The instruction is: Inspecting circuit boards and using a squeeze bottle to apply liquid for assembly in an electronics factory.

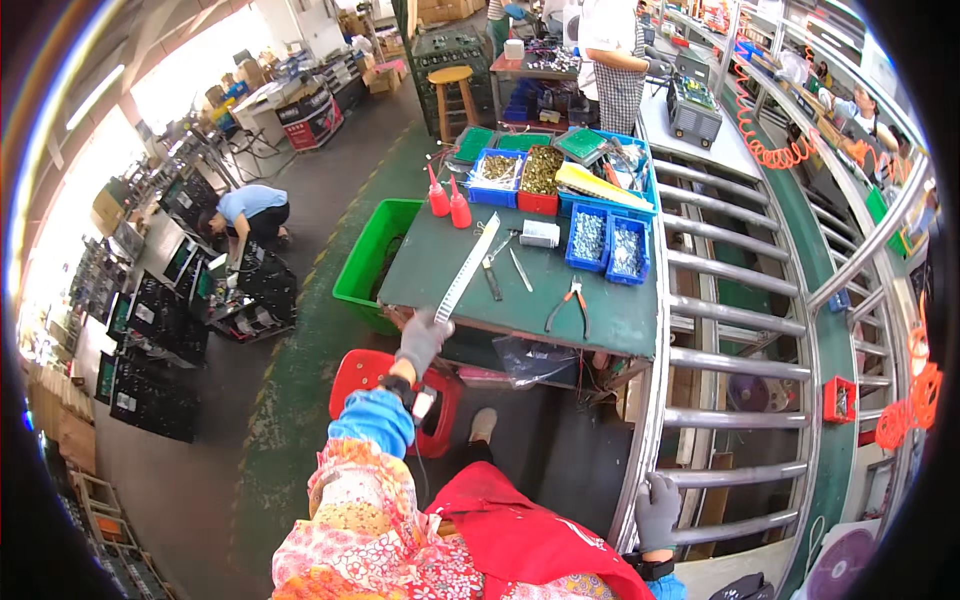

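Observation:
My left hand (421, 342), in a grey glove, reaches to the near left corner of the green-topped workbench (420, 270). Its fingers are closed on the near end of a long white strip (468, 268) with evenly spaced marks, which slants away across the bench. At the lower right, my grey-gloved right hand (657, 512) lies on the side rail of the roller conveyor (735, 360), its fingers stretched out and holding nothing. Near the strip lie a dark-handled knife (491, 280), tweezers (521, 270), a pale cylinder (540, 234) and orange-handled pliers (570, 308).
Small-parts bins (589, 238), red squeeze bottles (459, 205) and green boards (581, 144) crowd the bench's far side. A green crate (375, 265) stands left of it; a red stool (362, 375) sits below. One person (250, 210) bends over dark equipment at left; another (610, 60) stands beyond the bench.

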{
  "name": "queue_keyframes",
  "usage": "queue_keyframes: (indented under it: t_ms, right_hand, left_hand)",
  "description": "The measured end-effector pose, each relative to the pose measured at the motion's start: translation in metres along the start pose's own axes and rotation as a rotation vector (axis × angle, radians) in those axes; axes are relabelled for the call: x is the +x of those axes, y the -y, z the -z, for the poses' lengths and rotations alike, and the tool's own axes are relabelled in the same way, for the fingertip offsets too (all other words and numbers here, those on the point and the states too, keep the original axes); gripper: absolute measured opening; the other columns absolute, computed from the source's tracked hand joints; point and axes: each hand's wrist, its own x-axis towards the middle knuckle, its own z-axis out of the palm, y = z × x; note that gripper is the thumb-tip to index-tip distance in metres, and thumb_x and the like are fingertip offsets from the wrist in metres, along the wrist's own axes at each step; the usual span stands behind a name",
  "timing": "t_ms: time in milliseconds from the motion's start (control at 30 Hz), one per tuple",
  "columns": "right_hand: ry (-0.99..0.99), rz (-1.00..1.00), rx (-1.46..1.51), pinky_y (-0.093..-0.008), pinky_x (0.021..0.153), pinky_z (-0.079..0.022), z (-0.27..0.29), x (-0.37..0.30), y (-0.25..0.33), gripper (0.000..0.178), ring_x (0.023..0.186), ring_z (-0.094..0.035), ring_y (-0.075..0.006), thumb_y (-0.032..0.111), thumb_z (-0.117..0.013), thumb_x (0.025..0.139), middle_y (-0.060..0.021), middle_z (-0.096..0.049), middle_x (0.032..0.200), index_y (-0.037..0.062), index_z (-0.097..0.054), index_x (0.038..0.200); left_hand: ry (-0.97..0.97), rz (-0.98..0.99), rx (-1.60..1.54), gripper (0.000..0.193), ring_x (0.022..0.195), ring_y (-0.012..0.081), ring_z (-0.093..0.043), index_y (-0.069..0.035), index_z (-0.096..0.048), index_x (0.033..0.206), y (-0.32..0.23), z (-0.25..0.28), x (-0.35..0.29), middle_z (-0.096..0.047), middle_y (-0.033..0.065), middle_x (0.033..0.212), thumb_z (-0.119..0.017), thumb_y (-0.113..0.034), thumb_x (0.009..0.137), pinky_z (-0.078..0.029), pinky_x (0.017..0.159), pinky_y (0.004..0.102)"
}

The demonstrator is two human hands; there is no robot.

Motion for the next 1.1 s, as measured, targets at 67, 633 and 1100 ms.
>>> queue_keyframes:
  t_ms: [67,633,1100]
  right_hand:
    - [-0.011,-0.041,0.003,-0.0438,0.085,-0.043,-0.018,0.021,0.035,0.021,0.094,-0.058,-0.0322,0.017,-0.061,0.082,-0.0128,-0.063,0.098,0.0092,-0.066,0.100]
    - [0.076,-0.353,-0.019,-0.0400,0.085,-0.049,-0.088,0.090,0.171,0.023,0.093,-0.061,-0.0337,0.014,-0.059,0.083,-0.0190,-0.065,0.097,0.0004,-0.066,0.100]
    - [0.193,-0.310,-0.036,-0.0383,0.084,-0.050,-0.096,0.129,0.164,0.026,0.093,-0.063,-0.0332,0.017,-0.063,0.081,-0.0191,-0.065,0.098,0.0015,-0.068,0.101]
  left_hand:
    - [-0.077,-0.124,0.143,0.062,0.080,0.0191,-0.061,0.006,-0.047,0.129,-0.022,0.005,0.076,-0.063,0.0121,0.093,-0.074,-0.019,0.078,-0.050,0.070,0.0307]
    - [-0.248,-0.143,0.381,0.048,0.101,0.0383,-0.059,-0.010,-0.056,0.110,-0.063,-0.062,0.355,-0.058,0.0193,0.110,-0.077,-0.026,0.071,-0.048,0.088,0.0434]
    - [-0.481,-0.038,0.354,0.058,0.109,0.0404,-0.054,-0.001,-0.049,0.121,-0.043,-0.029,0.359,-0.053,0.0232,0.120,-0.072,-0.016,0.070,-0.045,0.093,0.0438]
